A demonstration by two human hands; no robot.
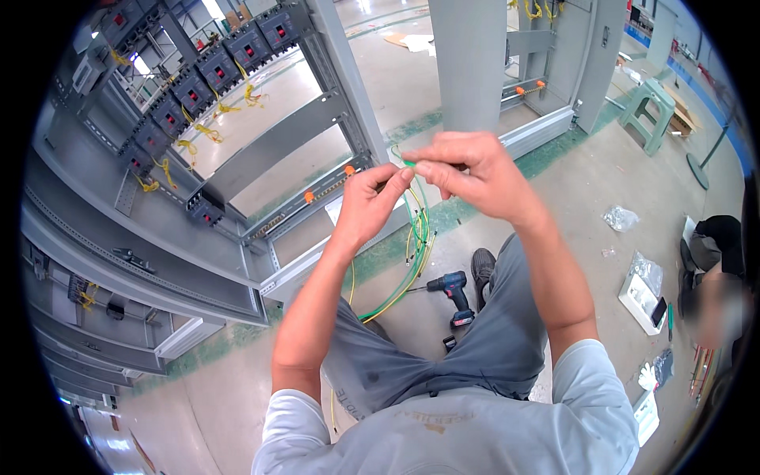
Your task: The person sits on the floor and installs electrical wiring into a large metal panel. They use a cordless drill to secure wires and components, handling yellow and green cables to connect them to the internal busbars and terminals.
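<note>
Industrial workshop, electrical-cabinet type. Grey metal cabinet frame (277, 142) at 10 o'clock, row of breakers (216, 67) with yellow wires (207, 133); second grey cabinet (471, 63) at 1 o'clock. Cordless drill (451, 285) at 4 o'clock, on bare floor (574, 190) with green stripes. Plastic stool (653, 111), 2 o'clock.

I monitor one head-worn fisheye view, directed downward and forward: left hand (368, 204) and right hand (475, 176) close, floor (566, 226) below, metal frame (342, 67) beyond
</note>
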